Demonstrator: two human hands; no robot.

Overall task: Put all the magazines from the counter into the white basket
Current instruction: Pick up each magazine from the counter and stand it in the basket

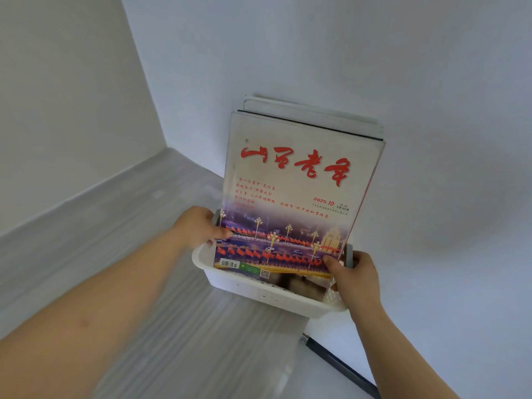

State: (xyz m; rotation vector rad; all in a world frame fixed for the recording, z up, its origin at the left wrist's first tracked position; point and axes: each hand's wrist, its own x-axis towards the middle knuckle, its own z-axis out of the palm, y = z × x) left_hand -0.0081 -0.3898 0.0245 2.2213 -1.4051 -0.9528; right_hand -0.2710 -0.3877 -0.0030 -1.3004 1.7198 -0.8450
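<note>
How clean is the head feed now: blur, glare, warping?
Head view: counter and left forearm smear with motion blur; front magazine title sharp, small print soft; wide-angle slants the wall corner; faint shadow on wall right of white basket; no glare.

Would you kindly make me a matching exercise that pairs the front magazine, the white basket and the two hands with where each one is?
Things:
1. front magazine
2. white basket
3. left hand
4. right hand

Places:
A. pinches the cover's lower right corner
B. stands upright in the basket, red title at the top
C. sits on the counter
D. holds the cover's left edge

Pairs: 1-B, 2-C, 3-D, 4-A
</note>
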